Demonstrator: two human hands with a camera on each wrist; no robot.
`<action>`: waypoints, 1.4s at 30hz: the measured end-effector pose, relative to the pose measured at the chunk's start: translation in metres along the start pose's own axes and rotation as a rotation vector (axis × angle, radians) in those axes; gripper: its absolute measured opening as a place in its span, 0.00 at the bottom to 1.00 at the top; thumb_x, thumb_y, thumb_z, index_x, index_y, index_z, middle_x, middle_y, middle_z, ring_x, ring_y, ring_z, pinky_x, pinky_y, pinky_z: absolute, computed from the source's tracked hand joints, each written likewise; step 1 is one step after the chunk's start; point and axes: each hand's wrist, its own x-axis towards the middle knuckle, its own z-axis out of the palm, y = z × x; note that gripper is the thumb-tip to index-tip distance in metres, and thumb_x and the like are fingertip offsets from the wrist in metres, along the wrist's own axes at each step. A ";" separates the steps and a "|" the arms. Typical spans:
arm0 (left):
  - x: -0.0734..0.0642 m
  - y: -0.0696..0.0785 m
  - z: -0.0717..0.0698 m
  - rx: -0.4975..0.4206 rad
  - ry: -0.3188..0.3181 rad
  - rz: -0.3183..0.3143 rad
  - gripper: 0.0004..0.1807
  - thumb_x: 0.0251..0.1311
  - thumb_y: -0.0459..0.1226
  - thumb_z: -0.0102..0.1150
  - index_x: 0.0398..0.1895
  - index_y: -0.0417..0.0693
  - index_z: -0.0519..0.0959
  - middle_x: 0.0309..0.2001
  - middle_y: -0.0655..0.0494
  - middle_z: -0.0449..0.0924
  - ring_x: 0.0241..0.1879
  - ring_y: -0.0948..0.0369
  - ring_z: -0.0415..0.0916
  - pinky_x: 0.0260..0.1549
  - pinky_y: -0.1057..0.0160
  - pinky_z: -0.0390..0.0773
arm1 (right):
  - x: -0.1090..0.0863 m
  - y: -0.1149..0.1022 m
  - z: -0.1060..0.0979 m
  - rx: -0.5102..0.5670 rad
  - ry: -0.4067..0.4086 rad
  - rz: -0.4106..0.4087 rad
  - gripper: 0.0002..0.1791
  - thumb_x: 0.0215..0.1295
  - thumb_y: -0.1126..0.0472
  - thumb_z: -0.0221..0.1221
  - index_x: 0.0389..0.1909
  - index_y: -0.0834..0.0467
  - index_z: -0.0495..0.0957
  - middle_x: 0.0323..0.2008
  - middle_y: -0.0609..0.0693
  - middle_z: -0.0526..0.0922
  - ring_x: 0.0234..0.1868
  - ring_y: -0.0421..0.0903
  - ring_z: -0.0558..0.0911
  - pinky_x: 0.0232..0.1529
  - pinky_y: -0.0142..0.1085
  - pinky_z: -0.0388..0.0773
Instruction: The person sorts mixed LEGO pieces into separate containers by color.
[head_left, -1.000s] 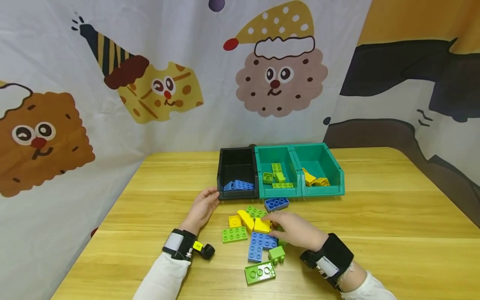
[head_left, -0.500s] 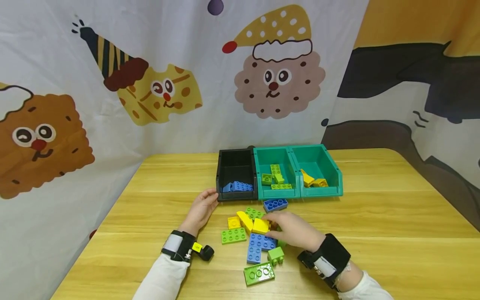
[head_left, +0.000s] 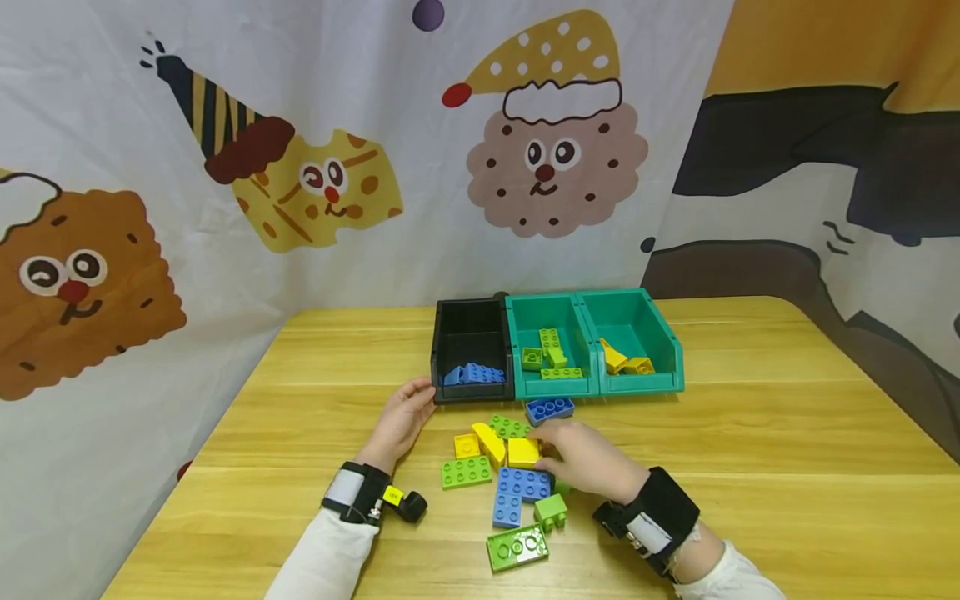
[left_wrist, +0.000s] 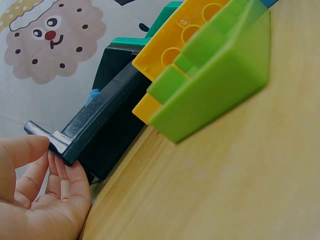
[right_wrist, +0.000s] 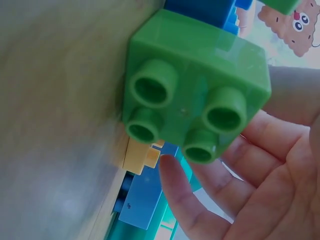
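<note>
The yellow block (head_left: 523, 453), pinched by the right hand (head_left: 591, 460), has turned slightly; a blue brick (head_left: 525, 483) crowds its near side. The left hand (head_left: 399, 423) grips the black bin (head_left: 475, 393).

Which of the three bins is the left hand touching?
The black bin, leftmost in the head view; the left hand holds its front corner, clear of both green bins.

Left fingers (left_wrist: 77, 182) pinching, right fingers (right_wrist: 180, 192) bent, forearms (head_left: 326, 557) converging
</note>
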 end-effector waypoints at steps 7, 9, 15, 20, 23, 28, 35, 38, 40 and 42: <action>0.000 0.000 0.000 0.000 0.006 0.001 0.07 0.65 0.27 0.49 0.42 0.43 0.74 0.40 0.57 0.71 0.37 0.66 0.71 0.41 0.71 0.74 | -0.001 -0.001 -0.001 -0.012 0.027 -0.007 0.19 0.56 0.64 0.65 0.49 0.63 0.78 0.45 0.55 0.82 0.41 0.46 0.80 0.43 0.41 0.79; 0.000 0.000 0.000 0.000 0.008 0.000 0.07 0.65 0.27 0.49 0.42 0.43 0.74 0.40 0.58 0.71 0.37 0.66 0.70 0.41 0.71 0.74 | -0.001 -0.001 -0.001 -0.007 0.038 -0.011 0.19 0.55 0.64 0.65 0.48 0.63 0.78 0.44 0.55 0.82 0.41 0.47 0.80 0.43 0.42 0.79; -0.001 0.000 0.000 0.002 0.008 0.000 0.07 0.65 0.27 0.48 0.43 0.42 0.74 0.40 0.57 0.71 0.37 0.66 0.70 0.41 0.71 0.74 | -0.003 -0.001 -0.003 0.015 0.077 -0.021 0.19 0.55 0.66 0.65 0.49 0.64 0.78 0.46 0.57 0.82 0.46 0.51 0.80 0.47 0.44 0.78; -0.001 0.001 0.000 0.003 0.010 -0.004 0.07 0.66 0.27 0.48 0.44 0.41 0.73 0.40 0.57 0.71 0.37 0.66 0.70 0.41 0.71 0.74 | -0.004 0.004 -0.014 0.027 0.132 -0.011 0.19 0.56 0.66 0.65 0.49 0.63 0.78 0.43 0.54 0.82 0.41 0.48 0.80 0.43 0.41 0.79; 0.000 0.001 0.000 0.005 0.011 -0.004 0.07 0.66 0.27 0.48 0.45 0.40 0.72 0.40 0.57 0.71 0.38 0.65 0.70 0.41 0.71 0.74 | -0.005 0.010 -0.026 0.039 0.210 -0.009 0.18 0.54 0.68 0.65 0.48 0.65 0.78 0.40 0.53 0.82 0.39 0.48 0.80 0.41 0.41 0.79; 0.000 0.001 -0.001 0.005 0.016 0.000 0.08 0.66 0.27 0.48 0.46 0.39 0.72 0.41 0.57 0.70 0.38 0.65 0.69 0.41 0.71 0.73 | -0.009 0.022 -0.039 0.042 0.306 -0.004 0.19 0.54 0.69 0.65 0.48 0.67 0.78 0.41 0.57 0.83 0.39 0.51 0.81 0.42 0.44 0.79; -0.001 0.000 0.001 -0.015 0.007 -0.011 0.06 0.66 0.28 0.49 0.43 0.42 0.73 0.40 0.56 0.71 0.38 0.65 0.69 0.41 0.70 0.73 | -0.014 0.030 -0.057 0.009 0.307 0.052 0.18 0.56 0.67 0.65 0.49 0.66 0.78 0.40 0.55 0.83 0.38 0.49 0.80 0.38 0.43 0.77; -0.001 0.000 0.001 -0.025 0.011 -0.007 0.06 0.66 0.28 0.48 0.43 0.43 0.73 0.40 0.56 0.71 0.37 0.65 0.69 0.40 0.70 0.73 | -0.012 0.033 -0.070 0.002 0.307 0.063 0.19 0.57 0.66 0.64 0.50 0.67 0.77 0.42 0.58 0.82 0.39 0.52 0.80 0.39 0.45 0.77; 0.000 0.000 0.001 -0.029 0.011 -0.006 0.07 0.66 0.28 0.48 0.43 0.43 0.73 0.40 0.56 0.71 0.36 0.65 0.69 0.40 0.70 0.73 | -0.010 0.036 -0.080 0.005 0.317 0.076 0.19 0.58 0.66 0.63 0.51 0.67 0.76 0.43 0.59 0.82 0.40 0.54 0.80 0.40 0.47 0.77; 0.000 0.000 0.000 -0.027 0.008 -0.007 0.07 0.66 0.28 0.48 0.43 0.43 0.73 0.40 0.56 0.71 0.36 0.65 0.69 0.40 0.71 0.73 | -0.008 0.041 -0.088 0.011 0.337 0.088 0.20 0.59 0.67 0.62 0.52 0.68 0.75 0.44 0.61 0.81 0.41 0.56 0.79 0.41 0.48 0.77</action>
